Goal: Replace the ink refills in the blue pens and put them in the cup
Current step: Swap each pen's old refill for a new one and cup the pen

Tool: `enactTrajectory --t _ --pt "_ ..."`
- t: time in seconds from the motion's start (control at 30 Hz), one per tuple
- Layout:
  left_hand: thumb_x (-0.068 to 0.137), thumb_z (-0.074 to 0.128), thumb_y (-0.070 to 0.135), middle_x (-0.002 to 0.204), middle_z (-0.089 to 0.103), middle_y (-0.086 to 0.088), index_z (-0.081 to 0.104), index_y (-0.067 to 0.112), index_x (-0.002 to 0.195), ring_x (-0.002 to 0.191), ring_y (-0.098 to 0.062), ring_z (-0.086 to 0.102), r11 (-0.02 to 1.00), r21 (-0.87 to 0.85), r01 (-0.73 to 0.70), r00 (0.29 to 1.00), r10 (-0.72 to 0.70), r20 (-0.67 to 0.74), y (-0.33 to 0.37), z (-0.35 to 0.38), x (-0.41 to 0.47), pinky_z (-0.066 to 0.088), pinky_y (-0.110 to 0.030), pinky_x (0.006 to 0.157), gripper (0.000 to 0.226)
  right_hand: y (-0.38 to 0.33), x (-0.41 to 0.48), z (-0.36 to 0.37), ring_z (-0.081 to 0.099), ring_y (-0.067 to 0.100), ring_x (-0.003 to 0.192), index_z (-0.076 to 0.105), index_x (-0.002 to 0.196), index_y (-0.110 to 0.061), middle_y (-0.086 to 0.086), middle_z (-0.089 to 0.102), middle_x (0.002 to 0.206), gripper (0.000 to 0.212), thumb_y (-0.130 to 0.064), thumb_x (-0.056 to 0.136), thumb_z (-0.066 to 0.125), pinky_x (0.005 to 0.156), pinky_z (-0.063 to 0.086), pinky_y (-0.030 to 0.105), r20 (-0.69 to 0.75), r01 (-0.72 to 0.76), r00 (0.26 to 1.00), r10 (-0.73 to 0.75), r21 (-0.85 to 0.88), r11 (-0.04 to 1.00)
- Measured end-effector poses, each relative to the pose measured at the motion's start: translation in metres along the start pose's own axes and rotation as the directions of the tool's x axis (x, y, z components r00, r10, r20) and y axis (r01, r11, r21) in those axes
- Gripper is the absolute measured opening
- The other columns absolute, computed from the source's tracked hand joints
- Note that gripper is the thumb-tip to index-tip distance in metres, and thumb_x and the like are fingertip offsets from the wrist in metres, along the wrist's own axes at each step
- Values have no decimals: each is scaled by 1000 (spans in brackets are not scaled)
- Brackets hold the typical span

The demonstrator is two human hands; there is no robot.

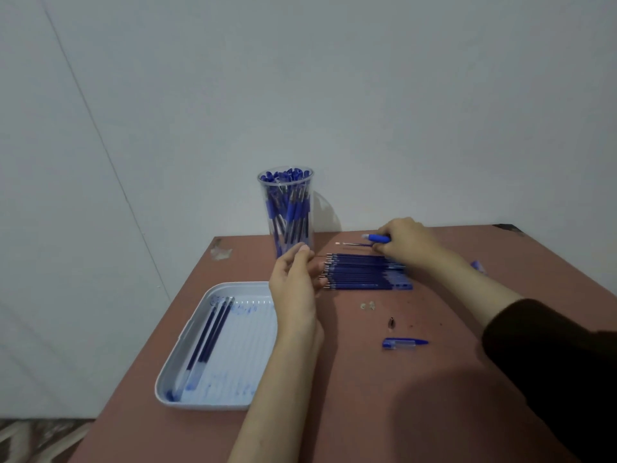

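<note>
Clear cup (285, 169) holds blue pens (287, 208); tray (247, 349) holds refills (207, 339). Right hand (409, 242) grips a pen (379, 237); left hand (295, 285) relaxed, empty.

Dim, cool, greyish light is spreading softly over the scene, seemingly coming from the left. The cup (286, 212) is throwing a faint shadow rightward onto the wall (400, 95). A broad, soft-edged shadow is lying on the table (367, 389) beside the sleeve (551, 362), which is sinking into near-black. The right hand (407, 242) and the blue pen (379, 237) it is holding are looking slightly smeared. Wide-angle distortion is bending the wall's seam at the left, and the floor (33, 439) is showing blurred.
</note>
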State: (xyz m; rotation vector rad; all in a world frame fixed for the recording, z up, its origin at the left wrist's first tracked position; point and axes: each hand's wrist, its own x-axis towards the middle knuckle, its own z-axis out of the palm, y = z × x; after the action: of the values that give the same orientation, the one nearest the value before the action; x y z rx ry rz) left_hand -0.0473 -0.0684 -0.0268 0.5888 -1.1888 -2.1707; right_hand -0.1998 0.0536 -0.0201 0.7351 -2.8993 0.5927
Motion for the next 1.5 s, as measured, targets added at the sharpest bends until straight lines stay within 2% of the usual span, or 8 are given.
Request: enactTrajectory --t 0.37,0.53,0.73,0.9,1.03,1.13,1.23,1.5 --pt "93 54 10 89 64 -3 61 17 92 65 -11 58 999 -25 30 1000 -30 4 3 -1 -3 44 -19 51 10 0 8 6 51 19 55 76 90 -25 4 69 76 37 -4 78 48 55 40 28 113 19 993 -26 62 998" --pt "93 52 7 83 64 -2 60 17 91 64 -12 57 1000 -19 15 1000 -15 7 5 0 -6 44 -16 43 13 -4 -2 2 60 20 79 73 94 -24 -2 69 91 29 -7 84 52 72 48 33 37 27 999 -31 109 994" --pt "94 53 7 83 68 -3 64 20 91 72 -14 61 958 208 -198 970 161 181 3 1 -12 48 -22 58 17 -25 -44 -7 55 17 70 69 92 -25 0 65 83 20 -10 85 56 56 38 26 -81 79 994 -68 152 985" --pt "88 60 9 83 69 7 68 25 89 73 -6 62 674 574 -464 886 348 307 23 -34 -18 46 -13 66 18 -40 -86 1 54 22 88 64 102 -28 0 56 95 19 -21 85 59 71 34 29 -174 144 978 -114 173 974" --pt "87 57 13 99 70 4 71 19 102 90 -20 63 -37 922 -387 841 396 369 59 -86 -10 42 -22 73 21 -43 -97 11 55 29 88 65 101 -22 -1 46 86 16 -20 88 57 70 35 30 -237 147 965 -108 151 978" --pt "88 51 15 95 69 -9 69 11 91 95 -31 58 -372 898 -235 907 248 341 73 -108 -6 44 -32 68 19 -40 -98 14 55 31 85 66 101 -20 -3 42 83 16 -19 88 56 69 37 33 -255 126 963 -91 126 984" --pt "83 52 13 94 67 -12 66 10 89 95 -32 57 -481 856 -188 946 145 289 72 -114 -6 41 -30 65 15 -36 -100 15 55 32 83 67 97 -19 -1 45 82 14 -18 87 58 69 41 35 -257 121 963 -80 145 982" --pt "77 53 11 71 58 -15 35 12 57 67 -34 54 -392 911 -130 956 194 220 70 -103 -8 32 -27 53 27 -28 -103 12 54 26 81 68 101 -22 3 54 87 18 -20 87 57 72 44 35 -261 95 965 -38 209 973"
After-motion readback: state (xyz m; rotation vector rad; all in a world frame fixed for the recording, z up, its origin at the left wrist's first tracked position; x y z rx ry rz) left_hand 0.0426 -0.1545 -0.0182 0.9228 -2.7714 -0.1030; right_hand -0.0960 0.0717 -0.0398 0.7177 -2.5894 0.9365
